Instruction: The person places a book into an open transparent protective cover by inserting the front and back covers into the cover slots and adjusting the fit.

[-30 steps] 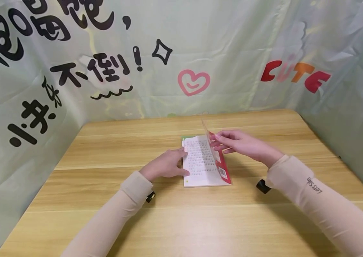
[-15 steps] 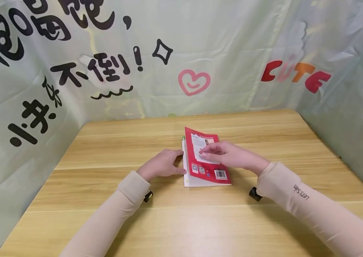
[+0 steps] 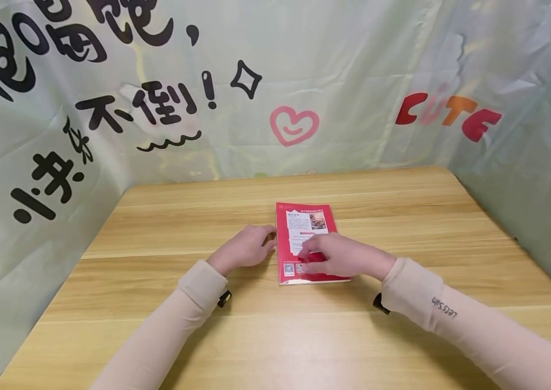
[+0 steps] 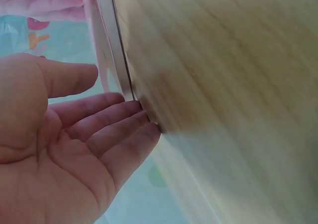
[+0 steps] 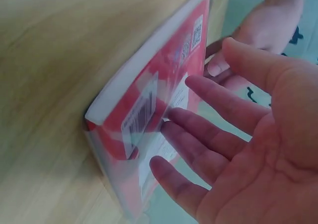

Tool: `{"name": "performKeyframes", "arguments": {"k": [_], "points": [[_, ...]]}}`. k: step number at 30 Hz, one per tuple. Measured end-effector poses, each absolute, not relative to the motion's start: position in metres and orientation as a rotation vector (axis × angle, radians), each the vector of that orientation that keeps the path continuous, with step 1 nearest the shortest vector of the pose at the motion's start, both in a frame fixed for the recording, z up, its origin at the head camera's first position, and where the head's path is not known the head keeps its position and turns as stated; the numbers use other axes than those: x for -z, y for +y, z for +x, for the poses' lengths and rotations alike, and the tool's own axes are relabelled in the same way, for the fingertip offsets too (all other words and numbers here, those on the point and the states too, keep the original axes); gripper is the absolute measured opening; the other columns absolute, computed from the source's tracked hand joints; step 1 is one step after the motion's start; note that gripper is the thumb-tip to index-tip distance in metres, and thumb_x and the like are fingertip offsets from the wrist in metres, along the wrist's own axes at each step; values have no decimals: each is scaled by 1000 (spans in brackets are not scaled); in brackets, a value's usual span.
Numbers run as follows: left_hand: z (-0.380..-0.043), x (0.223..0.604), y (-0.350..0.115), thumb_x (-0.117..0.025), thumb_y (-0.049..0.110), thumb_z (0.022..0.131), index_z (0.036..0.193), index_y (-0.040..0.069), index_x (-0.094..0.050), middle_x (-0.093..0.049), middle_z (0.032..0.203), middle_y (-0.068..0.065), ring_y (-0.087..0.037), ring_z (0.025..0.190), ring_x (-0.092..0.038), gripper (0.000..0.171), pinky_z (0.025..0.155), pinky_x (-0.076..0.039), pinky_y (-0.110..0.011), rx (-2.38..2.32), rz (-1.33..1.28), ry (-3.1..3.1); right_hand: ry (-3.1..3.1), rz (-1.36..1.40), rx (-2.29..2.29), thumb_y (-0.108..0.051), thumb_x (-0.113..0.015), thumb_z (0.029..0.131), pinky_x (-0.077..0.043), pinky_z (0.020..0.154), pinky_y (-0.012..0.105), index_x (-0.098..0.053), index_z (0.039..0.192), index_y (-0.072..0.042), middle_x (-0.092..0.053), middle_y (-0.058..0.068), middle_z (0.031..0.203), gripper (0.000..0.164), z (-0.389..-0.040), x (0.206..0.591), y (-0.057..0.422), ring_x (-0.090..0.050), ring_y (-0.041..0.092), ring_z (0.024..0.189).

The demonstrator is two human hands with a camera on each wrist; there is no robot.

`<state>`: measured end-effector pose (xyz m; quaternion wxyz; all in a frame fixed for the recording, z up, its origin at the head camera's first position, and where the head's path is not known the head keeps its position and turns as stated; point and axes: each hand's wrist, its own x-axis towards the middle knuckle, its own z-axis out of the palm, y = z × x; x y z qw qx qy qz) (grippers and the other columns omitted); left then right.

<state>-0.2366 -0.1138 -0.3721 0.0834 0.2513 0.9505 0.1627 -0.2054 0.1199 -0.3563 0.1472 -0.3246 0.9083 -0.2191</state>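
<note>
A closed book [image 3: 299, 222] with a red cover lies flat on the wooden table, showing printed white panels, a small picture and QR codes. My left hand [image 3: 246, 248] is beside its left edge. In the left wrist view, that hand's [image 4: 74, 139] extended fingertips reach the long edge of the book [image 4: 113, 40]. My right hand [image 3: 343, 255] is over the lower right part of the cover and hides the barcode corner from the head view. The right wrist view shows the same hand [image 5: 248, 139], fingers spread loosely over the glossy cover of the book [image 5: 144, 100].
The wooden table [image 3: 182, 216] extends around the book on all sides. Behind it and at both sides hangs a pale printed cloth [image 3: 353, 81] with lettering and a pink heart. A small black device [image 3: 225, 298] sits at the left cuff, another [image 3: 380, 303] at the right.
The right hand has swung the red cover leftward over the printed page, and the book is now closed. My right hand moved left and down; the left fingers drew back from the page to the edge.
</note>
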Motion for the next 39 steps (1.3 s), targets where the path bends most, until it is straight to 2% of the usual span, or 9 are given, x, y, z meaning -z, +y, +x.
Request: {"name": "performKeyframes", "arguments": {"k": [4,7,9,11,20,26,31,36,39], "points": [[-235,373,-113,-63,32,93,138,1,-47,-55,81,-6,-18,74,-52,56,66,-45,-29,-486,744,2836,2656,-918,520,-36,-81,76,-46,85,28,-69,120,-16,-59,2,122,50,-200,357,118,-52,18,108],[-234,373,-113,-66,36,90,145,-1,-39,-62,106,-11,-20,97,-58,72,84,-47,-30,-448,785,2818,2680,-874,462,-35,-85,70,-47,87,26,-68,121,-18,-54,2,132,56,-197,357,117,-48,19,116],[-234,373,-113,-66,39,89,148,-1,-34,-55,130,-13,-21,117,-52,79,97,-41,-32,-410,809,2799,2687,-859,446,-33,-85,69,-47,86,26,-68,122,-19,-53,2,133,57,-197,357,116,-47,19,117],[-234,373,-114,-67,43,88,150,0,-31,-41,147,-11,-22,131,-39,84,105,-33,-34,-386,801,2774,2689,-855,454,-32,-85,70,-47,86,26,-67,123,-20,-53,2,133,57,-198,358,115,-47,19,117],[-243,369,-114,-67,48,85,153,2,-24,-29,154,-10,-23,138,-28,92,108,-27,-34,-294,698,2757,2754,-787,546,-35,-84,71,-46,90,34,-66,125,-19,-52,2,135,59,-205,366,118,-49,18,113],[-245,369,-112,-66,49,86,154,2,-21,-26,155,-9,-24,139,-26,94,108,-28,-36,-263,672,2747,2839,-721,510,-42,-82,72,-49,82,35,-67,121,-13,-62,1,117,59,-206,366,131,-54,16,98],[-245,368,-113,-66,51,85,154,3,-22,-27,155,-9,-24,139,-26,95,108,-28,-37,-262,669,2747,2970,-630,363,-41,-79,76,-50,71,33,-68,118,-7,-64,6,110,55,-204,366,147,-56,18,88],[-244,367,-116,-69,54,81,154,5,-23,-26,155,-7,-24,138,-27,99,108,-27,-37,-261,662,2733,2994,-572,282,-41,-78,78,-45,59,28,-73,90,-12,-60,2,90,32,-202,365,159,-51,16,75],[-243,366,-117,-70,56,79,154,5,-23,-25,155,-8,-26,139,-26,102,108,-27,-38,-263,669,2725,2970,-588,307,-42,-77,77,-43,58,28,-75,88,-13,-56,0,84,32,-201,364,161,-48,15,75]]}}
